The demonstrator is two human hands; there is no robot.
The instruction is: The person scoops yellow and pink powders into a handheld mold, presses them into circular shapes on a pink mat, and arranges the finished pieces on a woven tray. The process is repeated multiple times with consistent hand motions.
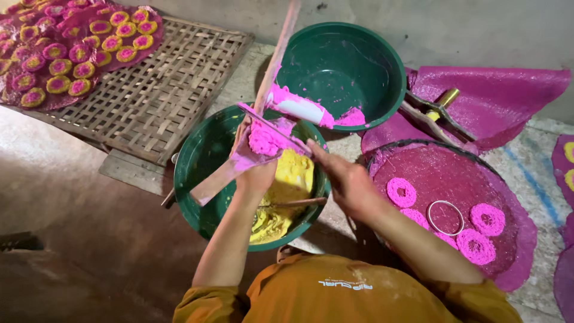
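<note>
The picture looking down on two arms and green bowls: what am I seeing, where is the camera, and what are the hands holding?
The camera sits on a person's head and looks down at their own bare arms; there is no machine. The left hand holds a flat wooden tool loaded with pink paste, and the right hand holds a thin stick against that paste. Below them is a green bowl of yellow paste; a second green bowl behind has pink smears. On the right, a round pink mesh tray carries pink rings and a metal hoop. At upper left, a woven bamboo rack holds pink-and-yellow rings.
</note>
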